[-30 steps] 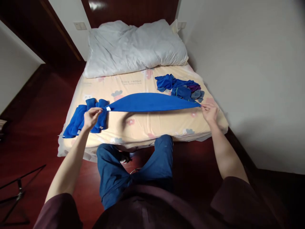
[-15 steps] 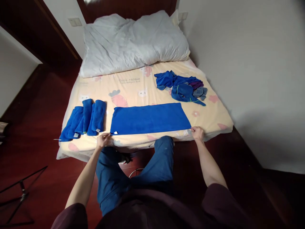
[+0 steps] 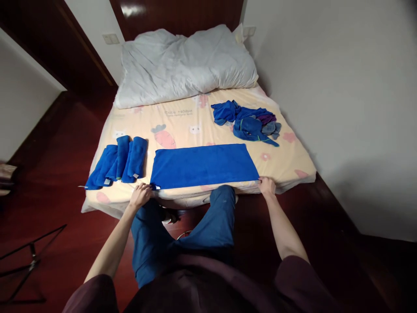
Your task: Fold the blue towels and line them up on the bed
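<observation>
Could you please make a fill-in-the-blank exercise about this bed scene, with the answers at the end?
1. The flat towel spread on the bed is ____ in colour.
2. The left hand and the right hand hold the two ____ corners of the flat towel.
3. The rolled towels lie to the ____ of the flat towel.
4. The white pillow lies at the ____ end of the bed.

Missing words: blue; near; left; far

Blue towel (image 3: 203, 165), spread flat, long rectangle, along the bed's near edge
</observation>
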`<state>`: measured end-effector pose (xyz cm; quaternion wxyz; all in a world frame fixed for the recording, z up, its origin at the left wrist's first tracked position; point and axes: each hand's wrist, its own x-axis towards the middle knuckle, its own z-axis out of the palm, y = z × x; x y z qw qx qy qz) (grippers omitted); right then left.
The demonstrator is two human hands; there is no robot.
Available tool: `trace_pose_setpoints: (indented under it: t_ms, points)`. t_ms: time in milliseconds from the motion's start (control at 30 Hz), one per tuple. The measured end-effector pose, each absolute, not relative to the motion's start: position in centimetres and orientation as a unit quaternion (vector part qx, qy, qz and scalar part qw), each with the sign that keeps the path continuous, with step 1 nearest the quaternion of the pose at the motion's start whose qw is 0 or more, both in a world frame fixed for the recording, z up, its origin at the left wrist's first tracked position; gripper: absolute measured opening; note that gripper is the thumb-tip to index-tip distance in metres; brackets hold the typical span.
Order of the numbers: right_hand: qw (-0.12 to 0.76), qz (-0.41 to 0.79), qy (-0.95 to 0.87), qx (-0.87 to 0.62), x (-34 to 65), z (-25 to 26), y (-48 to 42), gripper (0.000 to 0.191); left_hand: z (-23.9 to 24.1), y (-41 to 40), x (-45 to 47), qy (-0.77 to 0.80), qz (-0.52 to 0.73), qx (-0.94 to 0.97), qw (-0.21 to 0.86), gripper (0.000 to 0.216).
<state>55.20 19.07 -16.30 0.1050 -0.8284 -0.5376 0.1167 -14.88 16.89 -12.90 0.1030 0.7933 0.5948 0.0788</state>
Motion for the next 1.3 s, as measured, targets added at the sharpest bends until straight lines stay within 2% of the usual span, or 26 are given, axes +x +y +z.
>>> trace_pose_setpoints:
  t_ms: [100, 233, 300, 433, 600, 733, 1000, 1300]
  points:
    - [0.101, 0.116, -0.541, -0.827, 53.2, -14.5, 20.3, 0.030, -11.5, 18.2, -13.2, 0.585, 0.054, 0.807, 0.068, 0.032]
    - [0.259, 0.075, -0.635, -0.723, 45.7, -11.0, 24.3, 0.046, -9.4, 22.5, -7.6, 0.597, 0.125, 0.791, 0.051, 0.040]
    - [0.293, 0.089, -0.682, -0.664, 40.2, -10.1, 26.6, 0.052, -9.2, 25.0, -3.5, 0.595, 0.165, 0.785, 0.044, 0.049]
    - [0.277, 0.144, -0.720, -0.620, 29.2, -12.4, 29.3, 0.059, -12.2, 27.6, 4.2, 0.576, 0.195, 0.791, 0.067, 0.057]
    - [0.187, 0.178, -0.718, -0.646, 22.7, -18.3, 28.3, 0.059, -18.6, 26.7, 8.0, 0.608, 0.187, 0.765, 0.096, 0.058]
    - [0.150, 0.159, -0.727, -0.651, 22.8, -18.9, 27.8, 0.059, -19.9, 26.5, 8.2, 0.624, 0.186, 0.752, 0.104, 0.059]
    - [0.145, 0.140, -0.752, -0.628, 25.3, -18.2, 28.3, 0.057, -18.2, 26.0, 6.2, 0.637, 0.183, 0.741, 0.107, 0.059]
    - [0.105, 0.078, -0.635, -0.762, 41.8, -19.2, 29.3, 0.063, -17.7, 22.9, -5.5, 0.735, 0.176, 0.654, 0.047, 0.064]
